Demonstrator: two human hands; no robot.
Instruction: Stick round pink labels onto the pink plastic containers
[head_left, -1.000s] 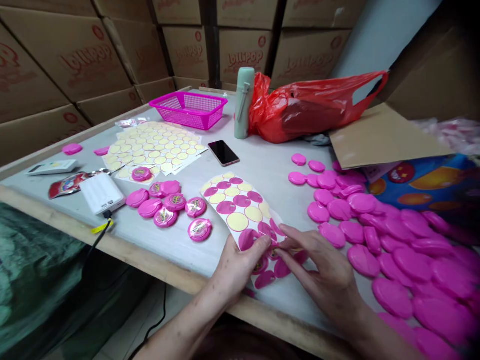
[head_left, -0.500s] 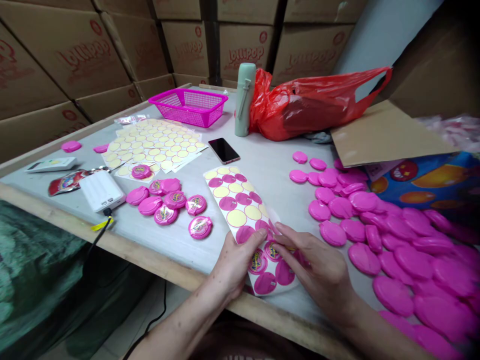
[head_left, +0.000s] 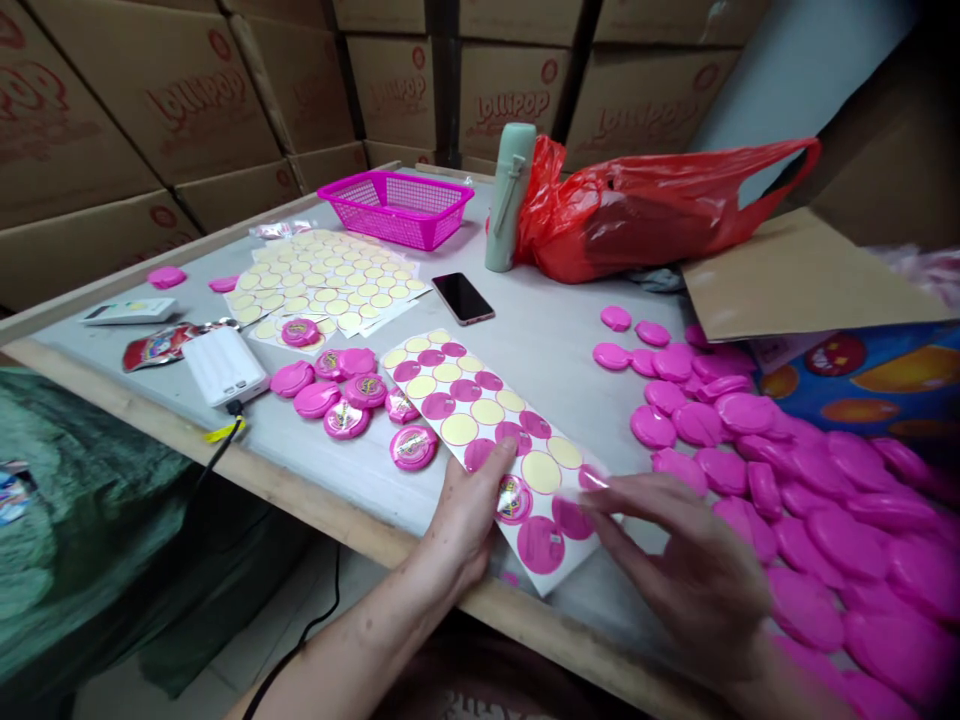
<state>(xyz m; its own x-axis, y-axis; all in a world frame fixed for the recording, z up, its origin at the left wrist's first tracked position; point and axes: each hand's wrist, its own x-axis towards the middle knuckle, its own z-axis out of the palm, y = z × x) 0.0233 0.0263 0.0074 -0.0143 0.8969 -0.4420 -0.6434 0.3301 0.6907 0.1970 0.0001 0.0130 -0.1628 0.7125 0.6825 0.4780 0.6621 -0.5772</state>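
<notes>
I assess this as a packing storeroom for confectionery: cartons [head_left: 397,90] printed "Lollipop" are stacked from 9 to 1 o'clock. The working counter [head_left: 577,350] carries a sticker sheet [head_left: 480,430] at 12 o'clock and heaped pink discs [head_left: 817,540] at 3 o'clock.

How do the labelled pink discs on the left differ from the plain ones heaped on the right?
The labelled pink discs carry a printed sticker, while the plain pink discs show bare pink faces. The labelled discs form a small group; the plain discs make a much larger, overlapping heap. Both are round and bright pink.
</notes>
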